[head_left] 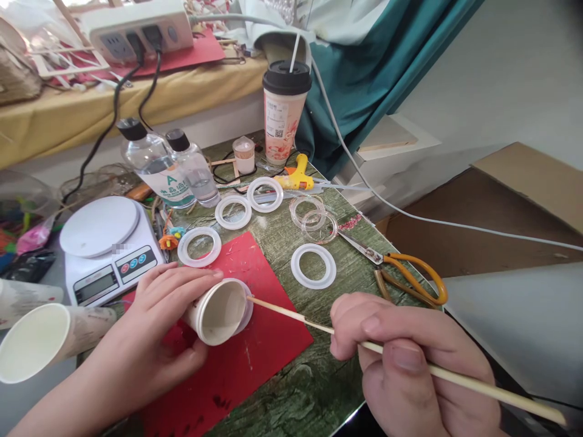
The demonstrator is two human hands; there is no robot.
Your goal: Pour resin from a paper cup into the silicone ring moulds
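Note:
My left hand (168, 328) is wrapped round a small paper cup (223, 312), tipped over so its mouth faces me. Between the thumb and fingers of my right hand (410, 364) is a thin wooden stick (282, 311), slanting left. Its far tip is at the cup's right side; whether it touches the rim I cannot tell. Partly hidden behind the cup is a pale translucent ring (247, 309) on the red sheet (273, 315). Other white ring molds (313, 266) lie farther back, beside two clear glittery rings (319, 226).
Orange-handled scissors (410, 273) lie at the right table edge. A yellow glue gun (298, 175), a lidded drink cup (285, 109) and two clear bottles (159, 173) stand behind. At left are a white scale (109, 243) and larger paper cups (39, 343). A cable (350, 155) hangs across the right.

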